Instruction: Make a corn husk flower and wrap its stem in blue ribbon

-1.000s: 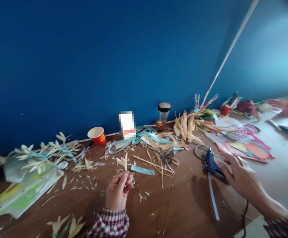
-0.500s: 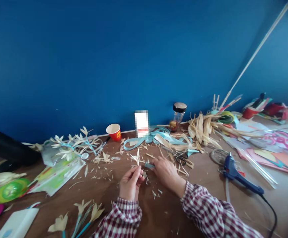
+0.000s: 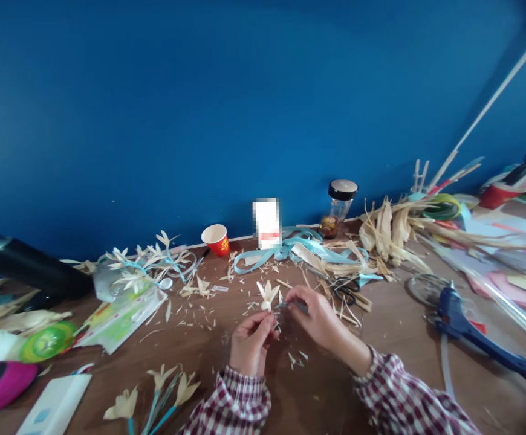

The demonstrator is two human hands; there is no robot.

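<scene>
A small cream flower made of husk petals (image 3: 268, 293) stands upright above the fingertips of my left hand (image 3: 250, 341), which pinches its base. Just to its right, my right hand (image 3: 312, 317) has thumb and fingers closed on a short light-blue strip (image 3: 283, 305), seen almost edge-on beside the flower. The two hands are apart. Below my left hand, several finished-looking husk flowers (image 3: 122, 403) on blue stems lie on the table. Husk scraps (image 3: 298, 360) are scattered around both hands.
A blue glue gun (image 3: 465, 326) lies at right, its cord running off. Behind the hands are black-handled scissors (image 3: 345, 293), blue ribbon (image 3: 303, 243), a red paper cup (image 3: 221, 244), a lidded glass jar (image 3: 336, 211) and dried husks (image 3: 392, 235). A dark bottle (image 3: 31, 266) lies at left.
The view has swung slightly left, shifting everything rightward. The flower's petals show more spread above my left fingers. The blue strip in my right hand has turned and looks thinner.
</scene>
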